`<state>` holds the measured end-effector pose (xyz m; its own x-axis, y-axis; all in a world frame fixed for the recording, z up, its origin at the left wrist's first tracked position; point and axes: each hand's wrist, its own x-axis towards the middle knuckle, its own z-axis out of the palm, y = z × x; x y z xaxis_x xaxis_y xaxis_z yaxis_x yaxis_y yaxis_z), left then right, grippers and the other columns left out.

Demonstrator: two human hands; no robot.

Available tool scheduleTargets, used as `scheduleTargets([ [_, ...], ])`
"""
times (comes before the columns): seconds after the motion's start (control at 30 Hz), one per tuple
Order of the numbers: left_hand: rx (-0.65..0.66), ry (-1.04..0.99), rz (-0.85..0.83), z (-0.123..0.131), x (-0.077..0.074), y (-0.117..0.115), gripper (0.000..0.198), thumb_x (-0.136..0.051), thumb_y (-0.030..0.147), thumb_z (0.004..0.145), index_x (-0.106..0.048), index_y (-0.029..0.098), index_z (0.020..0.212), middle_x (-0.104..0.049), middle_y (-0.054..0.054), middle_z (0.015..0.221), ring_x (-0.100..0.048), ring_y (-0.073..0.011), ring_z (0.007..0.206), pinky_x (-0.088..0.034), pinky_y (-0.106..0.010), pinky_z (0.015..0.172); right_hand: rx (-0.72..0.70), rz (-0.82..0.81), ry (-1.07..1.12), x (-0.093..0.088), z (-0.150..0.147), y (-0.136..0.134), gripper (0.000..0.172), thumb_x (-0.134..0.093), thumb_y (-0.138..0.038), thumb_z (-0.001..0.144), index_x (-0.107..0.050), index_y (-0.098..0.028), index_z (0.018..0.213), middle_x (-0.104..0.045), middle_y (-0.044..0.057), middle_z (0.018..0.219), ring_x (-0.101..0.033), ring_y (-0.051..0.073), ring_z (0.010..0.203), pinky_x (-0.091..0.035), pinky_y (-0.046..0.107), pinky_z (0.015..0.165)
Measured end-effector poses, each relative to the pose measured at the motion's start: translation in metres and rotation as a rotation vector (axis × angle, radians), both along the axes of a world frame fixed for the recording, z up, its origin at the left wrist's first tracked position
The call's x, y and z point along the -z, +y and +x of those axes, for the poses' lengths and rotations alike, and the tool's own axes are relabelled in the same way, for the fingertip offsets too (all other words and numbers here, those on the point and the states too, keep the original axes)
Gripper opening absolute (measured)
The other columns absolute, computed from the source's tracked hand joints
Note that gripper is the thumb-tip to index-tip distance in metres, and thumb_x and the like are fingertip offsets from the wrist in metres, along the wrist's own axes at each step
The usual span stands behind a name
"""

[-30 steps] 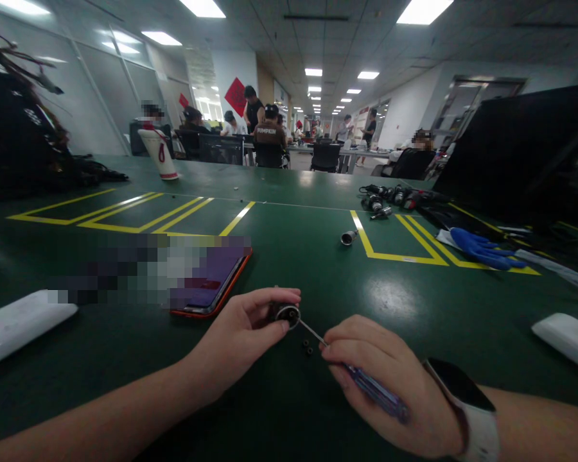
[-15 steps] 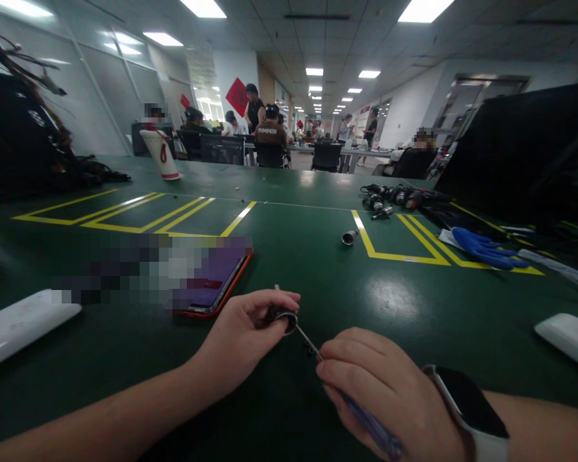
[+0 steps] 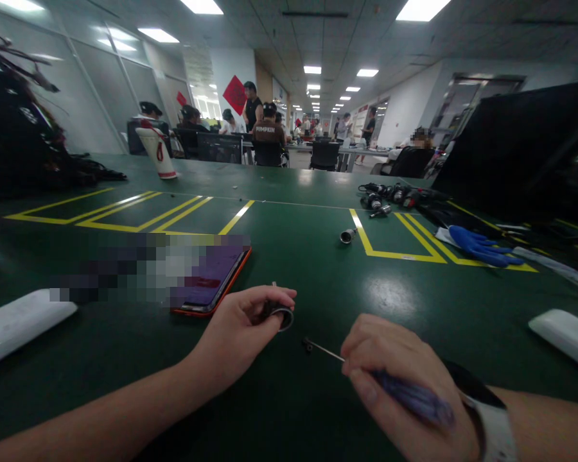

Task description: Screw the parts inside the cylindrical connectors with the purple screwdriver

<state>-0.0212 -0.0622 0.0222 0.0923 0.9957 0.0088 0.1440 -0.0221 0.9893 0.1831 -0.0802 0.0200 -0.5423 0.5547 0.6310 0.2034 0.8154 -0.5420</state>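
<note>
My left hand (image 3: 248,324) pinches a small round metal part (image 3: 284,319) with a ring-shaped open end, its other end partly hidden by my fingers. In my right hand (image 3: 390,372) is a screwdriver (image 3: 411,396) with a translucent bluish handle and a thin metal shaft. The shaft points left, and its tip is at some small black pieces (image 3: 308,345) on the green table (image 3: 289,410), just right of and below the metal part. Whether the tip touches them I cannot tell.
A tablet-like device in an orange case (image 3: 216,282) lies left of my hands. Farther off are a metal cup-shaped part (image 3: 347,236), black and metal parts (image 3: 378,200), a blue glove (image 3: 484,246) and a paper cup (image 3: 158,153). White objects (image 3: 566,333) flank both sides.
My right hand has drawn the screwdriver out of the metal part and turned it, so its shaft lies flatter, with its tip by the small black pieces. My left hand stays nearly still.
</note>
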Motion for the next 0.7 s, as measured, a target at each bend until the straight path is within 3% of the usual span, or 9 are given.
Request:
scheduleTargets([
  [0.2,-0.043,-0.034,-0.073,0.0,-0.006,0.001,0.017,-0.066,0.016,0.066,-0.069,0.02,0.082,-0.068,-0.005,0.107,-0.062,-0.0224,0.099,-0.047,-0.034,0.089,0.153,-0.355,-0.02,0.002,0.002,0.011,0.027,-0.041,-0.026,0.088,-0.054,-0.017,0.066,-0.054,0.001,0.061,-0.049,0.012,0.057,-0.04,0.026,0.053],
  [0.6,-0.029,-0.067,-0.135,-0.001,-0.006,0.0,0.024,-0.064,0.011,0.067,-0.068,0.021,0.088,-0.067,-0.003,0.109,-0.062,-0.0212,0.098,-0.046,-0.031,0.086,0.121,-0.44,-0.113,-0.001,-0.001,0.015,0.029,-0.041,-0.028,0.087,-0.054,-0.015,0.065,-0.051,0.0,0.059,-0.048,0.012,0.056,-0.038,0.026,0.055],
  [0.7,-0.004,-0.063,-0.146,-0.002,-0.006,0.0,0.026,-0.063,0.011,0.068,-0.066,0.022,0.091,-0.069,-0.002,0.101,-0.063,-0.0208,0.094,-0.046,-0.031,0.082,0.118,-0.525,-0.08,-0.001,-0.001,0.015,0.031,-0.04,-0.032,0.088,-0.052,-0.016,0.064,-0.05,0.0,0.058,-0.046,0.012,0.055,-0.037,0.025,0.052],
])
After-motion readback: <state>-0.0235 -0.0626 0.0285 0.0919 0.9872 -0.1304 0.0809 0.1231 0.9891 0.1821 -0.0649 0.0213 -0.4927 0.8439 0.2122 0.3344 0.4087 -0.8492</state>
